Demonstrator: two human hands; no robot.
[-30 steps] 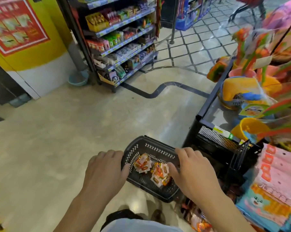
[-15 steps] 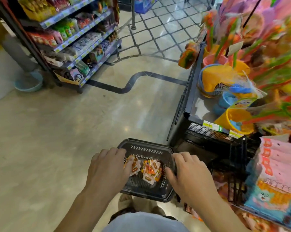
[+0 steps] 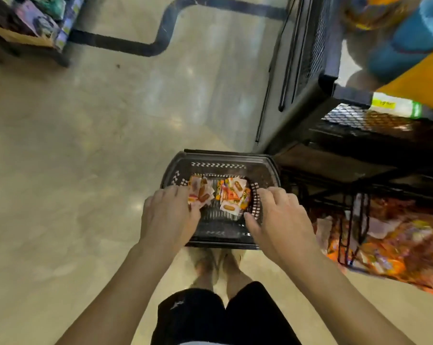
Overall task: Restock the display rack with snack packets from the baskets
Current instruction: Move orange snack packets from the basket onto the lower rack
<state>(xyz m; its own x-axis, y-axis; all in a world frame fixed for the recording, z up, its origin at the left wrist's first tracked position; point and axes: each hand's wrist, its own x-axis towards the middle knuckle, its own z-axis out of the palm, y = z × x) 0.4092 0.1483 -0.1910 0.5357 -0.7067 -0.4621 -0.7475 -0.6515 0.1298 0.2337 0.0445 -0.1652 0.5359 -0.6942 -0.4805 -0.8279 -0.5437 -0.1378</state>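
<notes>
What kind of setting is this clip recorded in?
Most likely a small shop: a black wire display rack bearing a yellow price label, another stocked shelf across the tiled floor, and a shopping basket of snack packets.

The basket [image 3: 219,165] looks like black perforated plastic, faintly shiny. Its snack packets [image 3: 231,195] are glossy film. The right-hand rack [image 3: 310,46] is dark metal mesh. The floor [image 3: 86,145] is polished, reflective.

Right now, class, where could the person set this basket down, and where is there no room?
The bare floor left of the black basket, up to the dark curved floor line, is free. The right is crowded: the black display rack stands close beside the basket, with orange snack packets packed behind its wire. Inside the basket, packets fill the far end between the left hand and right hand.
</notes>
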